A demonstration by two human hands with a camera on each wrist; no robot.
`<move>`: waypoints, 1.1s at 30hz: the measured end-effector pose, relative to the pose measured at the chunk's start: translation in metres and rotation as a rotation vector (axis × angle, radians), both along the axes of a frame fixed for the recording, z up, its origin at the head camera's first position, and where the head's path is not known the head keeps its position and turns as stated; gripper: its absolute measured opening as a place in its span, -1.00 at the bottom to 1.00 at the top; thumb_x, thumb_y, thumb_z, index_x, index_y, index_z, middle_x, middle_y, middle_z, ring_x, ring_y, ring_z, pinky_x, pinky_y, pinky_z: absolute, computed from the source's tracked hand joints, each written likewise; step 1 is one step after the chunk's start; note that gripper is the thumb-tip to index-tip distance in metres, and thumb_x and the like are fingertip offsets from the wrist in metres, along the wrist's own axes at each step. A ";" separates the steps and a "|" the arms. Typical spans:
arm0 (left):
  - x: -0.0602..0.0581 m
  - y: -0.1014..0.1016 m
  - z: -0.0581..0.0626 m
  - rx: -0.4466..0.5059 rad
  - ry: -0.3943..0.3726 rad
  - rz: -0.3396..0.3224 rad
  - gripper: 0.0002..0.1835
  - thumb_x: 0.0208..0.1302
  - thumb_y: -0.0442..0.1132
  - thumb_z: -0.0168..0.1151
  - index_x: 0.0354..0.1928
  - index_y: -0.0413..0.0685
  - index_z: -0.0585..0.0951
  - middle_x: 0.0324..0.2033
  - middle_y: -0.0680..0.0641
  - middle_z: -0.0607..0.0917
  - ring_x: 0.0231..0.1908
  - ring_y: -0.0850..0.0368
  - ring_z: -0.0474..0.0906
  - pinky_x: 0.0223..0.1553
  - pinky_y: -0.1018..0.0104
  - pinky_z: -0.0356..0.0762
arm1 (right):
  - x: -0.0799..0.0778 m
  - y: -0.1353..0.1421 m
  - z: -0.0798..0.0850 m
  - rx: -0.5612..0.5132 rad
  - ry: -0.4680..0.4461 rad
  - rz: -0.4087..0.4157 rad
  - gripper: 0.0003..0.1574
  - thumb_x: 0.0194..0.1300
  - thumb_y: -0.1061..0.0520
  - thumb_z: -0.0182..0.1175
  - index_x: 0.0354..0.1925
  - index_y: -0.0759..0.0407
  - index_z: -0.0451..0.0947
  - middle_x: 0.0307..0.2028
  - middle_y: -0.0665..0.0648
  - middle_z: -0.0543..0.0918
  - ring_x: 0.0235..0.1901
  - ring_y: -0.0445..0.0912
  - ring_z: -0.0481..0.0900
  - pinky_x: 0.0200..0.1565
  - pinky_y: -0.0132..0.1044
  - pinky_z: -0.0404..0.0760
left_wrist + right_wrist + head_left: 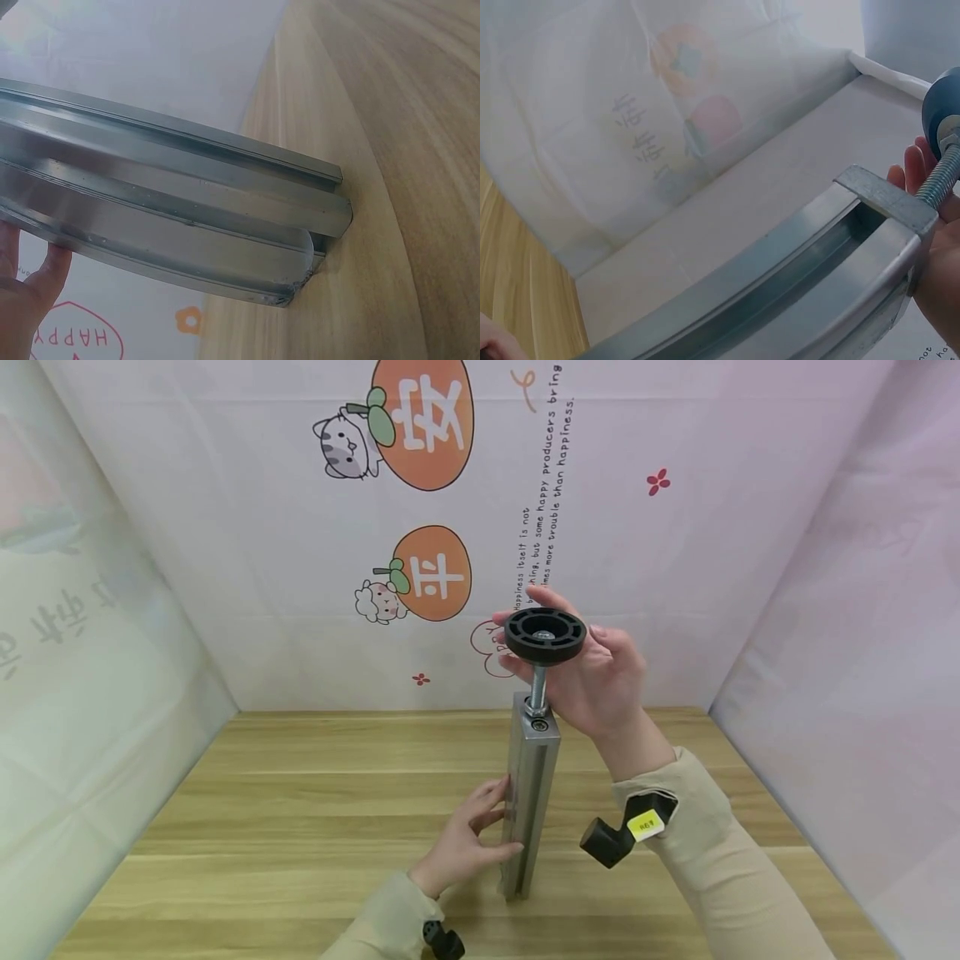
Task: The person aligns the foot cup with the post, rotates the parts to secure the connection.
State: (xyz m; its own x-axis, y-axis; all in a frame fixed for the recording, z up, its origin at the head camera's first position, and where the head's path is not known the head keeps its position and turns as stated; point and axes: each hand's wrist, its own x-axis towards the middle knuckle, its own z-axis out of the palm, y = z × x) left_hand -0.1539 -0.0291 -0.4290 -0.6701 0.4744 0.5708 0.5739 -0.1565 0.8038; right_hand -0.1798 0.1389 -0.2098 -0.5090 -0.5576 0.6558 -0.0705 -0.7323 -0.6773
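Note:
An aluminium profile (pixel 531 802) stands upright on the wooden table, a threaded bolt (pixel 538 687) rising from its capped top end. The bolt carries a round black levelling foot (pixel 545 652). Low on the profile, my left hand (pixel 461 852) holds it between thumb and fingers. My right hand (pixel 600 685) is behind and beside the levelling foot, palm up, its fingers spread and loosely bent around the bolt. The left wrist view shows the grooved lower end of the profile (pixel 172 187) against the wood. In the right wrist view, fingers (pixel 915 169) show behind the bolt (pixel 941 176).
The wooden tabletop (pixel 300 810) stretches to a white printed cloth (pixel 262 527) at the back. More cloth hangs on the left (pixel 90 610) and right (pixel 847 635). A small black camera (pixel 611 843) is strapped at the right sleeve.

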 end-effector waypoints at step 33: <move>-0.001 0.000 -0.002 -0.021 -0.012 -0.004 -0.14 0.10 -0.49 0.31 0.43 -0.11 0.14 0.29 -0.32 0.27 0.27 0.31 0.25 0.20 0.03 0.45 | 0.002 -0.001 0.000 0.004 0.041 -0.180 -0.59 0.21 0.04 0.00 0.04 0.06 0.43 0.03 0.13 0.51 0.05 -0.06 0.45 0.15 -0.28 0.42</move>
